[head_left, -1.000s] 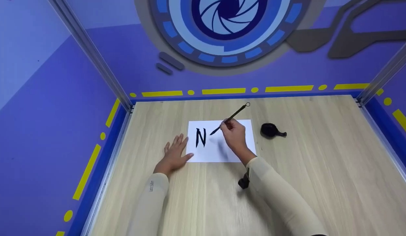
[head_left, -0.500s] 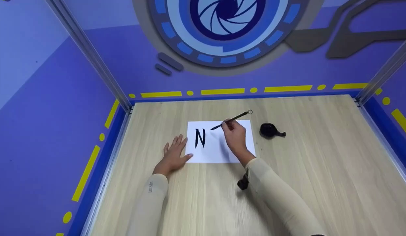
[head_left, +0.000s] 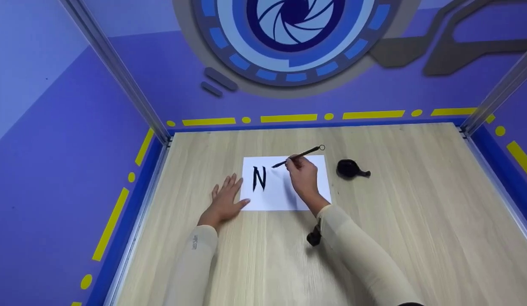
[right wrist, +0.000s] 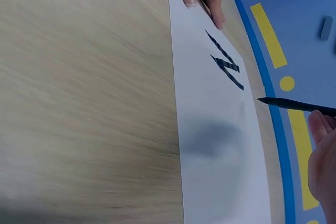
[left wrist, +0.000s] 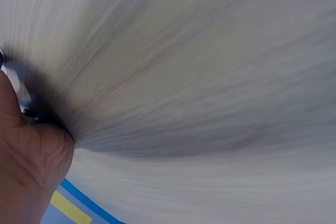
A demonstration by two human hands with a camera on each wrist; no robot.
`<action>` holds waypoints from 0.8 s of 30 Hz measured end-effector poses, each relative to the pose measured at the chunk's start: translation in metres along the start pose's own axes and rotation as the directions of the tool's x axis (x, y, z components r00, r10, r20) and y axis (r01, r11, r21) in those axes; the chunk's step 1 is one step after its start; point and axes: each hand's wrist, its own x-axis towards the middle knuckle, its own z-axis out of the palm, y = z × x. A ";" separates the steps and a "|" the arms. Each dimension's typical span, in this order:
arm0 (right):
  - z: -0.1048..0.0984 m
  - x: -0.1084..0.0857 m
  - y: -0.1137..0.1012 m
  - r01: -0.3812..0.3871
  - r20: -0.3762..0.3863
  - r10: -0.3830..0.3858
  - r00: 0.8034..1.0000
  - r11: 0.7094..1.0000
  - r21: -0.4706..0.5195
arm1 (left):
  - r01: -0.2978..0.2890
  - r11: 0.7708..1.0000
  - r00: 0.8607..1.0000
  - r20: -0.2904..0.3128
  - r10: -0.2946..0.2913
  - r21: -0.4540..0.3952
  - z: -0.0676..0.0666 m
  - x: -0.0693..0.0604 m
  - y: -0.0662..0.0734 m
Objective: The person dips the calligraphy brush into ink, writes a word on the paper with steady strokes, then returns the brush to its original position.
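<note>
A white sheet of paper lies on the table and bears a black letter N near its left side. My right hand pinches a black brush over the paper, its tip to the right of the N's top; in the right wrist view the brush tip appears raised off the sheet. Spread fingers of my left hand rest at the paper's left edge, with the thumb on the sheet. The left wrist view shows only the base of this hand on the wood.
To the right of the paper sits a small black dish with a short handle. The wooden table extends around the sheet, bounded by blue-purple panels at the back and sides.
My right hand has tilted the brush flatter, its looped end dropping and its tip rising toward the paper's top edge. My left hand stays in place.
</note>
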 end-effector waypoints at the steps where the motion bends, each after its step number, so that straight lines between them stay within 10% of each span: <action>1: 0.001 0.000 0.001 -0.001 0.003 0.001 1.000 1.000 0.000 | 0.001 1.000 1.000 -0.003 -0.001 0.000 0.000 0.000 0.000; 24: 0.005 -0.004 0.006 0.043 0.028 -0.041 0.999 0.995 -0.092 | 0.013 1.000 1.000 0.006 -0.013 0.004 0.002 0.003 0.000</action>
